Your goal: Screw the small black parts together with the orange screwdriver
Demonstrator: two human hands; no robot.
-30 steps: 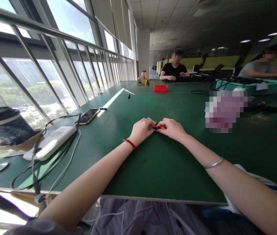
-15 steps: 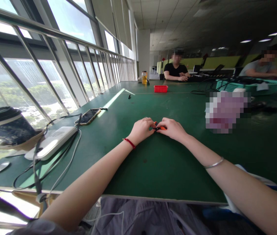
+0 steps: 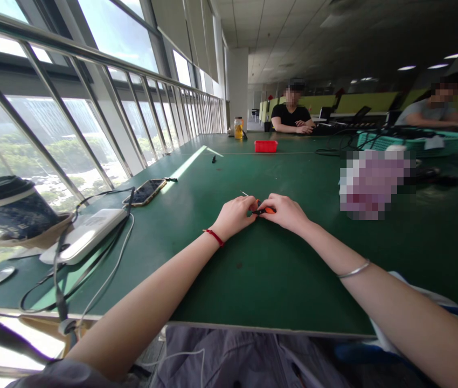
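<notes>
Both my hands meet over the middle of the green table (image 3: 229, 285). My left hand (image 3: 235, 211) is closed, its fingertips pinching a small orange piece (image 3: 258, 203). A thin metal shaft (image 3: 244, 193) sticks out beyond those knuckles, in line with the orange piece. My right hand (image 3: 288, 213) is closed around a small orange-and-black handle (image 3: 268, 210), whose black end reaches my left fingertips. Fingers cover most of both pieces, so I cannot tell whether they are joined or what exact kind of tool they are.
Left lie a phone (image 3: 146, 192), a white power bank (image 3: 85, 235), cables and a lidded cup (image 3: 13, 207). Ahead are a small black piece (image 3: 214, 159), a red tray (image 3: 265, 146) and a jar (image 3: 238, 128). A teal basket (image 3: 451, 144) stands right; two people sit beyond.
The thin metal shaft now shows beyond my left knuckles, where before only a trace was visible. Both hands have stayed almost in place.
</notes>
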